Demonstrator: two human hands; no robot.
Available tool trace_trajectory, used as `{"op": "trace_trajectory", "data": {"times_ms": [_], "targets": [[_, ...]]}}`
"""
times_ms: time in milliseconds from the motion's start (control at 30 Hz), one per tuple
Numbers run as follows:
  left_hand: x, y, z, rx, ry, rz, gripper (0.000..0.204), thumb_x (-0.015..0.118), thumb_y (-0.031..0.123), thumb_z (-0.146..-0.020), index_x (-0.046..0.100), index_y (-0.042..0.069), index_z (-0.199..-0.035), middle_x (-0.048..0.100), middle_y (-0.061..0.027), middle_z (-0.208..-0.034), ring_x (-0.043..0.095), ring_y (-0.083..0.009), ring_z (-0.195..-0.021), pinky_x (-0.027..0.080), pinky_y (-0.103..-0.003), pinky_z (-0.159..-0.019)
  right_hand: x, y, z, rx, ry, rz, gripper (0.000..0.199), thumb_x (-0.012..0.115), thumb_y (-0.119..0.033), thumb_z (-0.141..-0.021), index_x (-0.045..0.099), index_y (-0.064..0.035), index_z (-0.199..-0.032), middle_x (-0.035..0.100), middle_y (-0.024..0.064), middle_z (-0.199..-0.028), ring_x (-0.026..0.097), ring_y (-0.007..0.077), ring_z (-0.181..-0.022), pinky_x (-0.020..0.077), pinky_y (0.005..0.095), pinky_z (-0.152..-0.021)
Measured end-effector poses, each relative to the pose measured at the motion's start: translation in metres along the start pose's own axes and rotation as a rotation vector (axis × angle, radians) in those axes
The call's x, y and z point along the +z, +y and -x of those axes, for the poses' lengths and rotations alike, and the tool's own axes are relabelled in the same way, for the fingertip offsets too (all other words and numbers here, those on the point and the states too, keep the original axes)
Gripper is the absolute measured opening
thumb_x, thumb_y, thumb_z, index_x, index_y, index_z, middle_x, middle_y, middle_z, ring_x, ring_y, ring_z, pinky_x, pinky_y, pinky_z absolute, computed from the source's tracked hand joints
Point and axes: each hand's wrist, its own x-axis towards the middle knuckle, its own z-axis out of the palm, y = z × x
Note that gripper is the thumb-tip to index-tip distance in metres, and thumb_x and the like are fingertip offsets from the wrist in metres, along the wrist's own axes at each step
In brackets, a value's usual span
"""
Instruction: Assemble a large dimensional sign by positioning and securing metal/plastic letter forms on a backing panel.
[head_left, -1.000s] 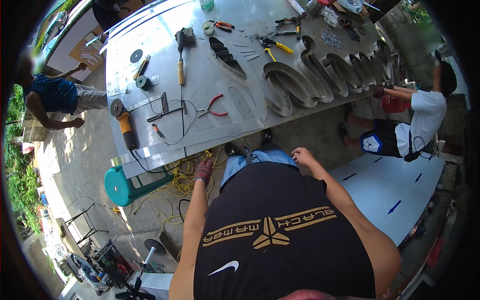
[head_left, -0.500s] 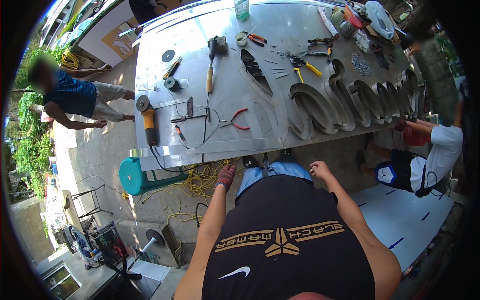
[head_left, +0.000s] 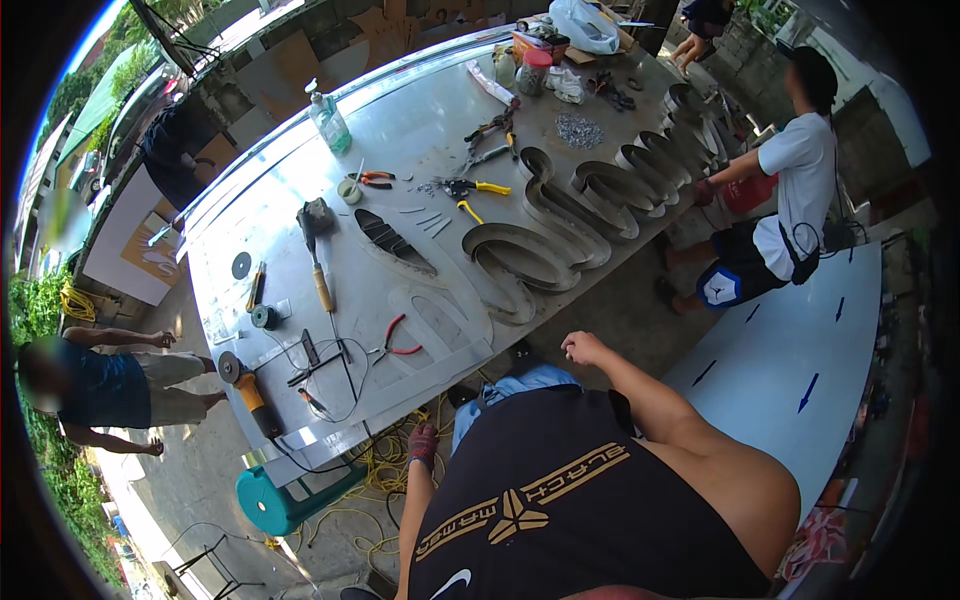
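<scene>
My left hand (head_left: 423,446), in a red and grey work glove, hangs low at the near edge of the metal-topped table (head_left: 430,112); its fingers are too small to read. Bare and raised past the table's near edge, my right hand (head_left: 586,349) has loosely bent fingers slightly apart and holds nothing visible. Nearest it on the tabletop stand bent metal-strip letter shapes (head_left: 535,262). Red-handled pliers (head_left: 404,350), an angle grinder (head_left: 252,398) and a corded, wooden-handled tool (head_left: 322,288) lie further left. Yellow-handled snips (head_left: 488,188) rest behind the letters.
A green stool (head_left: 262,500) and tangled yellow cord (head_left: 385,465) are below the table's left end. One person in white (head_left: 800,165) touches the table at right; another in blue (head_left: 108,385) stands left. A pale blue sheet (head_left: 775,350) lies at right. A pump bottle (head_left: 328,120) stands far back.
My view has turned rightward, so the table appears tilted and shifted left. Both hands stay low by the table's near edge. The person in white now stands more upright, with the face turned forward.
</scene>
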Motion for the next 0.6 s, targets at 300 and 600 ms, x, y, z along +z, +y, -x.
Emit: {"op": "trace_trajectory", "data": {"times_ms": [300,600], "targets": [[-0.002,0.056,-0.021,0.043,0.001,0.015,0.035,0.061,0.035,-0.098,0.065,0.005,-0.115,0.069,-0.0060,-0.088,0.061,-0.0155,-0.068,0.046,-0.030,-0.057,-0.354,-0.224,-0.003,-0.528,0.626,-0.519,0.082,0.056,-0.015,-0.098,0.002,-0.0081,-0.160,0.072,0.0110,-0.094,0.065,0.0125,-0.069,0.0507,0.0270,-0.059],[0.000,0.055,0.036,0.081,0.252,-0.162,0.043,0.059,0.039,-0.096,0.067,0.003,-0.119,0.072,-0.0154,-0.104,0.068,-0.0258,-0.094,0.051,-0.037,-0.082,-0.544,-0.217,-0.101,-0.208,0.495,-0.474,0.020,0.051,-0.035,-0.101,0.061,-0.0196,-0.108,0.071,-0.0092,-0.090,0.061,0.0032,-0.069,0.0443,0.0238,-0.059]]}}
